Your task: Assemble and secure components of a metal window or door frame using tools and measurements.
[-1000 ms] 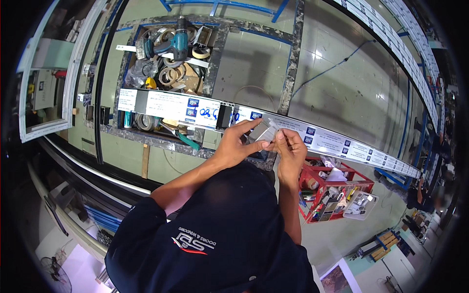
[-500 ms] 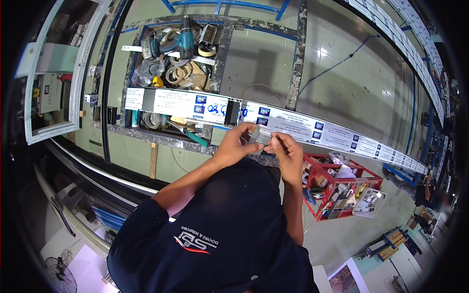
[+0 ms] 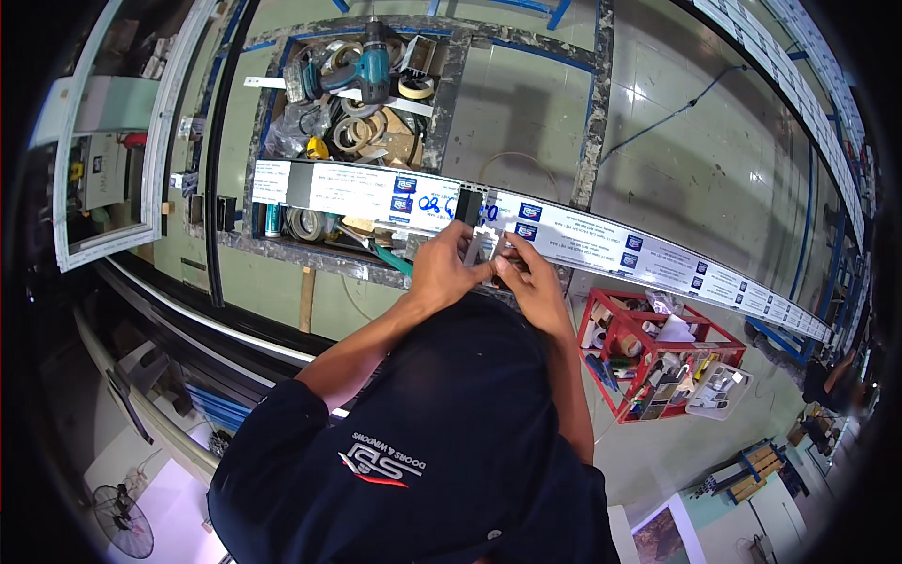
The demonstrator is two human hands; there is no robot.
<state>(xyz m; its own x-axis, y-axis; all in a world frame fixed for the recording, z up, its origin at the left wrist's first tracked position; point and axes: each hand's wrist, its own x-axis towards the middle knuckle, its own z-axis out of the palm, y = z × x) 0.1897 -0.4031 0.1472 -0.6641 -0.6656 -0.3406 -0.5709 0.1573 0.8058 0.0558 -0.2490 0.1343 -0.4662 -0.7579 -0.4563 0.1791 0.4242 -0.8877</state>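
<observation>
Both hands grip a grey fitting; labelled bar lies behind it; drill, red rack farther off.

I look down on a pale greenish tiled floor, shiny enough to throw back small white glints of light. Across it stands a stained metal bench frame with blue edges. A white window frame stands at the left, and I see a fan near left. At the right sits a cluttered red rack; blue bars show at the far side.
</observation>
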